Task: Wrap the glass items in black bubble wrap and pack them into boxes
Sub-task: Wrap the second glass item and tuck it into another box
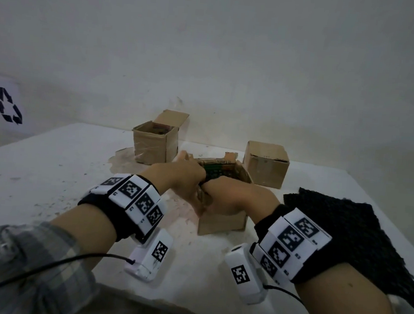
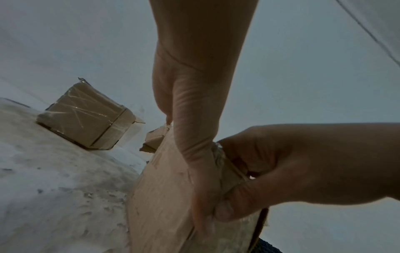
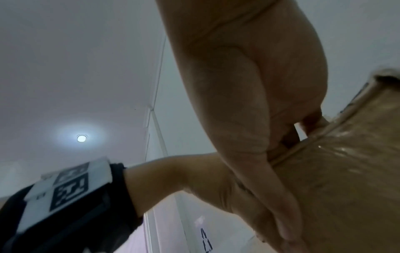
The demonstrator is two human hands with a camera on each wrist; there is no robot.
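A small open cardboard box [image 1: 223, 223] stands mid-table, with coloured print showing inside it. My left hand [image 1: 187, 177] holds its left wall: the thumb [image 2: 194, 162] lies down the outside and the fingers reach over the rim toward a torn flap [image 2: 154, 138]. My right hand [image 1: 230, 198] grips the near wall at the same corner, thumb [image 3: 277, 196] on the taped front [image 3: 346, 171] and fingers curled over the edge. A sheet of black bubble wrap [image 1: 348, 232] lies flat to the right, under my right forearm. No glass item is visible.
Another open, tape-wrapped box [image 1: 152, 145] stands behind on the left, and a closed box [image 1: 266, 164] behind on the right, both near the wall. The white table [image 1: 51, 169] is scuffed and stained. A recycling symbol [image 1: 9, 105] marks something at far left.
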